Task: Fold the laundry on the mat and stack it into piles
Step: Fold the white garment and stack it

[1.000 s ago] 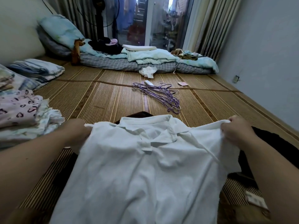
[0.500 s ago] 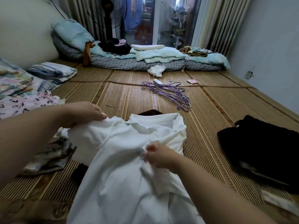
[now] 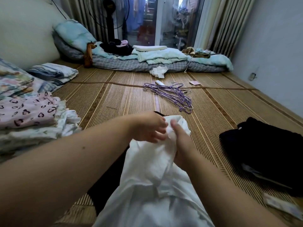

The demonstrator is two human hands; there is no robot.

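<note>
A white collared shirt (image 3: 152,182) hangs bunched lengthwise in front of me over the woven mat (image 3: 114,99). My right hand (image 3: 182,145) grips its gathered upper part, fingers wrapped round the cloth. My left hand (image 3: 147,126) meets it from the left, its fingers touching the shirt's top edge beside the right thumb; whether they pinch the cloth I cannot tell. A dark garment (image 3: 106,182) lies on the mat beneath the shirt. A pile of folded laundry (image 3: 31,118), topped by a pink heart-print piece, sits at the left.
A black folded pile (image 3: 265,151) lies on the mat at the right. Purple hangers (image 3: 173,95) and a crumpled white cloth (image 3: 159,71) lie further ahead. Bedding (image 3: 147,63) lines the far edge, and striped pillows (image 3: 52,72) lie at the left.
The shirt was spread wide between both hands, then the right hand brought its side inward. Now both hands meet at the top and the shirt hangs gathered into a narrow bunch.
</note>
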